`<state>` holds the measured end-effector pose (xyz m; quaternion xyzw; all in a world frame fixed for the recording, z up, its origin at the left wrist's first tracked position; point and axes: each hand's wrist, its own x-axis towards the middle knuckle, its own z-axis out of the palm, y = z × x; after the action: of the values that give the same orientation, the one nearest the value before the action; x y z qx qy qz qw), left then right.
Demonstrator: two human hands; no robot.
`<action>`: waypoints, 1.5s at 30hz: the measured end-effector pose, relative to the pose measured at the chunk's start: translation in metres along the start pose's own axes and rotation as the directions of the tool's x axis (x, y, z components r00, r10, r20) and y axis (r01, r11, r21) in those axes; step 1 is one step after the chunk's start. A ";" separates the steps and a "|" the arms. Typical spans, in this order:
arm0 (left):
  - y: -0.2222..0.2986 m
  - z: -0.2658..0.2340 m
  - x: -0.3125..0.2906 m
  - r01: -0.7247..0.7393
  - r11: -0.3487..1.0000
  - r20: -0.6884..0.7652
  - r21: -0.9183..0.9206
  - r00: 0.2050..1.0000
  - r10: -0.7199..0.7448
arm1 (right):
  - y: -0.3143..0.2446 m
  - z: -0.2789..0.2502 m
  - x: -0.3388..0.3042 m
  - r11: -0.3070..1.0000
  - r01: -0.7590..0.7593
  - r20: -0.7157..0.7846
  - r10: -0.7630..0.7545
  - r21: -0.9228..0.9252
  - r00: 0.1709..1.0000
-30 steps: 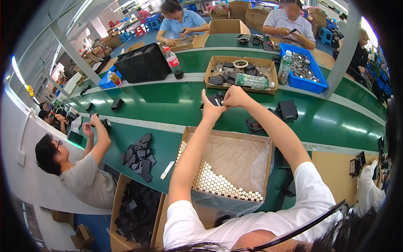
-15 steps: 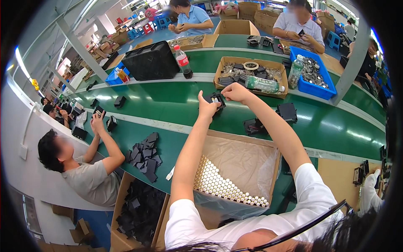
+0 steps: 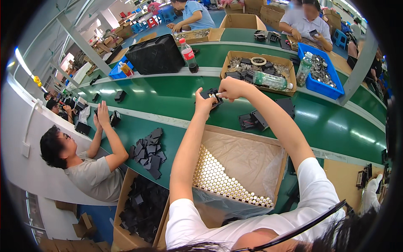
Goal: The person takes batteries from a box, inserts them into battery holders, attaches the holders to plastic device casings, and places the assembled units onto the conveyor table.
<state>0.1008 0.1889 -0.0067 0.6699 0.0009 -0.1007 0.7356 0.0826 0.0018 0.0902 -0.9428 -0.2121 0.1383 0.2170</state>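
Observation:
Above the green work surface, my left hand (image 3: 203, 103) is closed round a small black battery case (image 3: 213, 101), its thumb along the near side. Pale cells show inside the case. From the right, my right hand (image 3: 233, 89) pinches what looks like a small light-coloured battery (image 3: 218, 94) at the case's open side; its fingertips partly hide it. Below my arms stands an open carton (image 3: 247, 148) lined with film. Many upright batteries (image 3: 222, 182) with pale round ends fill its near left part.
Black cases (image 3: 255, 121) lie right of my hands. Flat black covers (image 3: 147, 152) are heaped at left, beside a co-worker (image 3: 94, 168). Beyond stand a parts carton (image 3: 289, 67), a blue bin (image 3: 325, 93), a cola bottle (image 3: 189, 56) and a black crate (image 3: 155, 57). Two people sit across.
My right hand has come in closer over the case, and a light battery now shows at its fingertips. The left co-worker's hands have come together, upright. The view has shifted slightly.

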 end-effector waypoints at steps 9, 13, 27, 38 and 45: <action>-0.002 -0.016 0.018 -0.034 0.999 0.008 0.004 0.999 0.034 | 0.011 0.036 0.070 0.982 0.108 -0.398 -0.162 -0.155 0.903; 0.004 -0.033 0.026 0.002 0.997 -0.083 -0.076 0.997 -0.009 | 0.000 0.073 0.085 0.984 0.144 -0.642 -0.180 -0.108 0.746; 0.011 -0.079 0.053 -0.052 0.583 -0.161 0.811 0.937 0.309 | 0.010 0.051 0.011 0.925 0.152 -0.412 -0.297 -0.348 0.861; 0.031 0.007 -0.029 -0.539 -0.144 0.525 0.830 0.842 -0.126 | 0.122 0.066 -0.123 0.887 -0.169 -0.279 0.048 -0.430 0.959; 0.019 0.006 -0.012 -0.587 -0.009 0.575 0.810 0.797 -0.185 | 0.122 0.045 -0.118 0.991 -0.127 -0.225 0.114 -0.043 0.968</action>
<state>0.0911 0.1864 0.0144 0.9150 -0.3782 -0.1379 0.0270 0.0050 -0.1360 0.0138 -0.9693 -0.1329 0.0391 0.2033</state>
